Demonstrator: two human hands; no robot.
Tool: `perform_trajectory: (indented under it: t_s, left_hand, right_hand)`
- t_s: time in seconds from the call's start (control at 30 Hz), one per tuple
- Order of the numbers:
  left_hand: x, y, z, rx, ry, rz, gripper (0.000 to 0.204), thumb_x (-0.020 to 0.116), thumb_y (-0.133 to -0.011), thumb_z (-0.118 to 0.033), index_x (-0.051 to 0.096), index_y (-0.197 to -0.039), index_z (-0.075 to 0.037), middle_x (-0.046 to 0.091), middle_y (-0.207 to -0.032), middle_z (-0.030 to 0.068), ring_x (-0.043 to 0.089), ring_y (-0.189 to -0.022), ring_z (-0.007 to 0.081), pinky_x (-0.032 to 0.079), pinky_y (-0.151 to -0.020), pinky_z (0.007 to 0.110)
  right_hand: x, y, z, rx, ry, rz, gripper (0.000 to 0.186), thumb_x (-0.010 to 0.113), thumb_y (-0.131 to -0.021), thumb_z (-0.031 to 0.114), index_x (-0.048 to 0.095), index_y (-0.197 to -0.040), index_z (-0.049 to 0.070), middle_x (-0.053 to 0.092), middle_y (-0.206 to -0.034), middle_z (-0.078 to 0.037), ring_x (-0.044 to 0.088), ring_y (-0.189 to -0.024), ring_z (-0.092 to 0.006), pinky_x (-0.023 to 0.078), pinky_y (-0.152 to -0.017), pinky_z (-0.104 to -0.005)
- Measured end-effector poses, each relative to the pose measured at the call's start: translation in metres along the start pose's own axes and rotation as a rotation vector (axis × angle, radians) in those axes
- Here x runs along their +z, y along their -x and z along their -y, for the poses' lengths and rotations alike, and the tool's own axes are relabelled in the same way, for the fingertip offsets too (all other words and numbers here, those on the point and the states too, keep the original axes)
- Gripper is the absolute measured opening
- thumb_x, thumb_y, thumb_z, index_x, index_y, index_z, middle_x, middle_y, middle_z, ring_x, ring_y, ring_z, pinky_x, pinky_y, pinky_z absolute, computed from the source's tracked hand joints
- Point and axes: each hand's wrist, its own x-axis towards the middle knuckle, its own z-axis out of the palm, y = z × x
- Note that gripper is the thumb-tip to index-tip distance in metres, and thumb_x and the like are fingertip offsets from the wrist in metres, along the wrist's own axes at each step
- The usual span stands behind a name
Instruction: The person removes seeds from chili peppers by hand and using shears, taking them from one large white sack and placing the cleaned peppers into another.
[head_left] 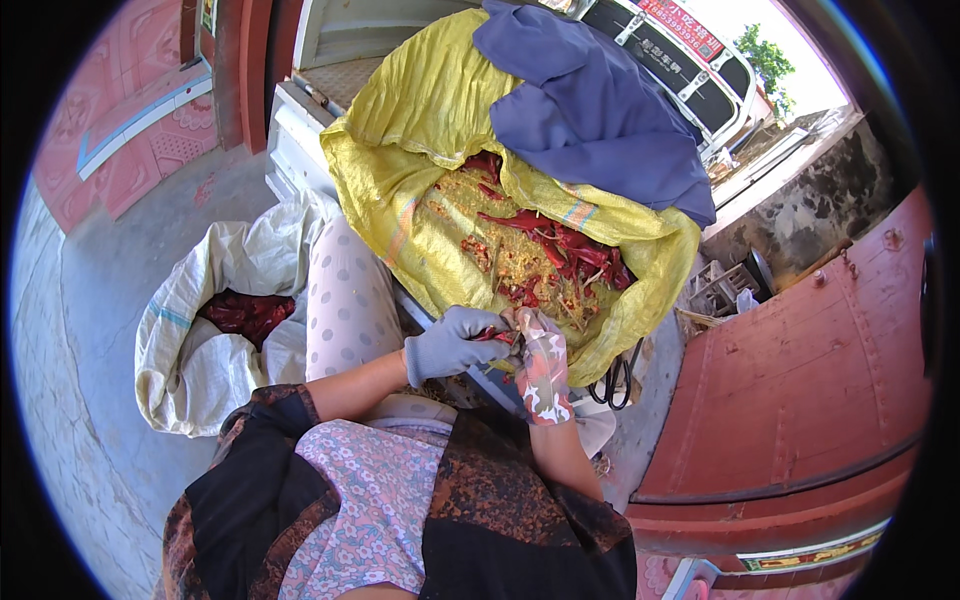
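My left hand (452,347), in a grey glove, is closed round a dried red chili pepper (490,334). Against it, my right hand (541,362), in a patterned camouflage glove, pinches at the chili's end; its fingertips are partly hidden. Just beyond both hands lies an open yellow woven sack (400,190). Inside are dried red chilies (575,248) and many loose yellowish seeds (520,265). A white woven sack (165,340) with its rim rolled down stands to my left, with dark red chilies (250,318) in it.
A blue-purple cloth (600,120) drapes over the yellow sack's far side. Behind it stands a vehicle (675,60). A large red metal gate (790,370) is on the right, with a dark cable loop (612,385) hanging near the sack. Pink tiled wall (140,90) at far left.
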Motion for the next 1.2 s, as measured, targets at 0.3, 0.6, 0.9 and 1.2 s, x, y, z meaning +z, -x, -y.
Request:
perform_trajectory:
  t_s: [0.3,0.6,0.9,1.2]
  left_hand:
    - [-0.015,-0.006,0.002,0.035,0.024,-0.066,0.011,0.068,-0.079,-0.006,0.063,-0.088,-0.003,0.058,-0.077,-0.0023,0.050,-0.070,0.0047,0.043,-0.064,0.022]
    - [-0.017,-0.008,0.003,0.202,-0.280,-0.059,0.014,0.070,-0.077,-0.008,0.063,-0.089,-0.004,0.059,-0.076,0.0024,0.052,-0.069,0.0090,0.044,-0.063,0.025]
    - [-0.016,-0.011,-0.005,0.358,-0.501,-0.034,0.014,0.067,-0.075,-0.011,0.059,-0.085,-0.005,0.054,-0.071,0.0122,0.054,-0.063,0.0246,0.045,-0.059,0.033]
    - [-0.016,-0.010,-0.002,0.481,-0.799,-0.056,0.013,0.065,-0.071,-0.009,0.058,-0.081,-0.005,0.053,-0.070,0.0112,0.055,-0.064,0.0310,0.045,-0.057,0.035]
  right_hand:
    - [-0.031,0.000,0.015,-0.119,0.662,-0.014,0.016,0.060,-0.085,0.008,0.063,-0.098,-0.002,0.066,-0.097,-0.009,0.060,-0.085,-0.0143,0.047,-0.076,-0.0260]
    - [-0.026,0.018,0.019,-0.518,1.018,0.044,0.024,0.067,-0.078,0.005,0.066,-0.101,0.006,0.067,-0.095,-0.010,0.063,-0.080,-0.0207,0.049,-0.072,-0.0290]
    - [-0.004,0.017,0.028,-0.875,1.436,0.132,0.030,0.072,-0.072,0.012,0.067,-0.101,0.011,0.064,-0.084,-0.009,0.062,-0.074,-0.0248,0.049,-0.064,-0.0342]
    - [-0.007,0.007,0.018,-0.770,1.615,0.190,0.008,0.069,-0.074,0.013,0.063,-0.079,0.008,0.063,-0.077,-0.009,0.061,-0.069,-0.0283,0.049,-0.061,-0.0370]
